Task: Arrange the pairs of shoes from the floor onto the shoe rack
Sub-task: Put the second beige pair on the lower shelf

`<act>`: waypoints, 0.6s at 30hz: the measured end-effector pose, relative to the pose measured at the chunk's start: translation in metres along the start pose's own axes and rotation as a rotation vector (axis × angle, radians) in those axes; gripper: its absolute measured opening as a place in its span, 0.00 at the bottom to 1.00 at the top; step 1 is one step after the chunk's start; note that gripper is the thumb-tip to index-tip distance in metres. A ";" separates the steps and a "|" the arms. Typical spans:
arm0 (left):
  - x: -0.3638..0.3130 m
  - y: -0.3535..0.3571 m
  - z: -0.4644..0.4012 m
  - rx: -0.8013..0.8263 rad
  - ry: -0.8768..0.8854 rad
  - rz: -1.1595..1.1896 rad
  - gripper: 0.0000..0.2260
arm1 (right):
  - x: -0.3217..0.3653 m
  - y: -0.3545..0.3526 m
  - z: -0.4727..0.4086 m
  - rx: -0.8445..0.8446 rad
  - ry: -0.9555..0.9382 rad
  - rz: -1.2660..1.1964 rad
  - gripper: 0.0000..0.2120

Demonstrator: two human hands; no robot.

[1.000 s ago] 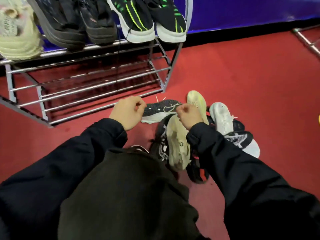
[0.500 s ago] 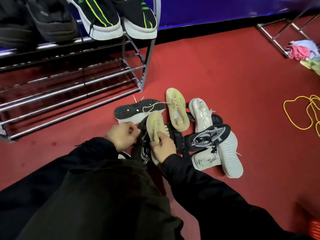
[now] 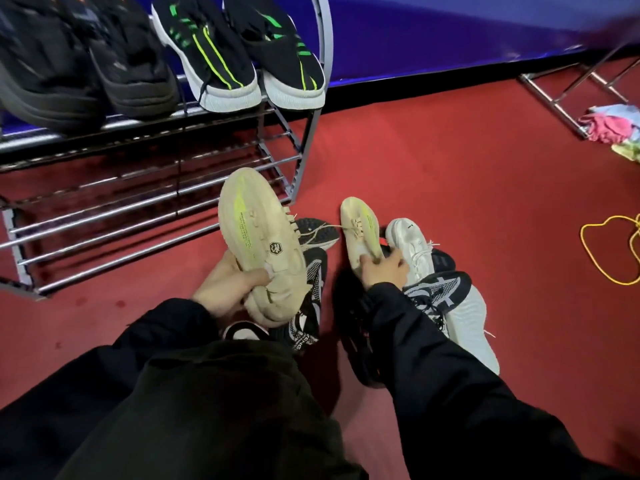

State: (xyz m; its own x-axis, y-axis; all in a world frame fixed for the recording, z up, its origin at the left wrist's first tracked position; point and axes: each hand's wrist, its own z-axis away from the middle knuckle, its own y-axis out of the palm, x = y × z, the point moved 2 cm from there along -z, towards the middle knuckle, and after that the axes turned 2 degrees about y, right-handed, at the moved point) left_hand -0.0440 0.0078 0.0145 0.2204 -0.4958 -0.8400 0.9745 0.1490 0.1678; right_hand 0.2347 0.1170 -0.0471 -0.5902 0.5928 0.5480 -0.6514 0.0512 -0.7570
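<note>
The floor (image 3: 433, 174) is red, and a blue wall with a black base runs along the far side. A metal shoe rack (image 3: 145, 202) stands at the left. On its upper shelf sit two black shoes (image 3: 86, 64) and, beside them at the right end, a pair of black shoes with green stripes (image 3: 239, 60), toes toward the person. The lower bars of the rack carry nothing.

The person wears black sleeves. The left hand (image 3: 232, 285) holds a cream shoe (image 3: 263, 251) lifted above the floor; the grip is closed around its heel part, thumb on the side. Its long axis runs from the heel near the hand up and to the left, with the toe pointing toward the rack, and the shoe is turned so its side with a yellow-green stripe and a small dark logo faces up.

The right hand (image 3: 384, 271) closes its grip on the heel of the second cream shoe (image 3: 360, 230), which lies in the pile on the floor with the toe pointing away from the person. Just beside it lies a white shoe (image 3: 412, 247), and black-and-white shoes (image 3: 443, 289) lie around and partly under them. A yellow cord (image 3: 602, 251) lies well apart at the right, and some coloured cloths (image 3: 609, 126) near another metal frame.
</note>
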 end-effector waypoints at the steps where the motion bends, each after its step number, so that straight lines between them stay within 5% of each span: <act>1: 0.000 -0.004 0.002 -0.031 -0.003 -0.032 0.36 | -0.015 0.006 -0.018 0.038 0.085 0.020 0.40; 4: 0.001 -0.013 0.007 -0.160 -0.010 -0.059 0.35 | -0.038 0.016 -0.046 0.150 0.118 -0.118 0.44; 9: 0.001 -0.032 0.016 -0.334 0.030 0.125 0.20 | -0.010 0.001 -0.012 0.121 0.083 -0.374 0.18; 13: -0.006 -0.044 0.035 -0.437 0.083 0.125 0.30 | 0.016 -0.016 0.070 0.286 0.023 -0.835 0.07; 18: -0.010 -0.066 0.065 -0.648 0.145 0.185 0.18 | 0.046 -0.020 0.139 0.549 -0.176 -0.816 0.07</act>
State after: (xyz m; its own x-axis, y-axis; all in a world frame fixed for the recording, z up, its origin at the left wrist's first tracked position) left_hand -0.1079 -0.0534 0.0453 0.3289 -0.2998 -0.8955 0.6899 0.7238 0.0111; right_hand 0.1542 0.0316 0.0427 0.1030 0.4121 0.9053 -0.9927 -0.0153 0.1199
